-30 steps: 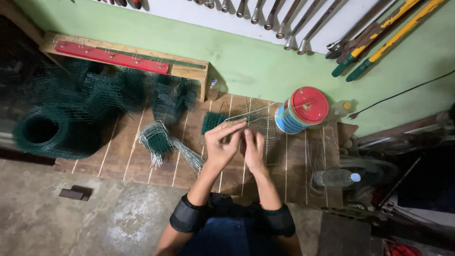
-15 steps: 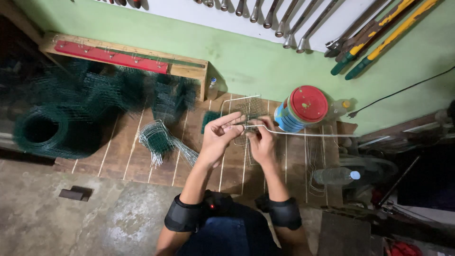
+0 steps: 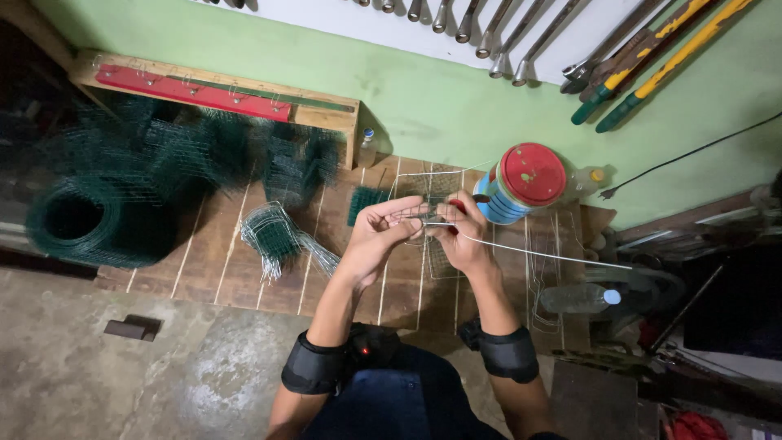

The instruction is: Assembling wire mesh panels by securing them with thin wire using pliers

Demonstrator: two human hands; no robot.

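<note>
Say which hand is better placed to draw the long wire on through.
Right, probably. The right hand already grips the long wire, which trails off to its side; the left hand is busy steadying the small wire mesh piece.

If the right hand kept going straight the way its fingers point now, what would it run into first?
The right hand points up and slightly left across the wire piece, so it would probably meet the left hand's fingertips first; depth is hard to judge from above.
</note>
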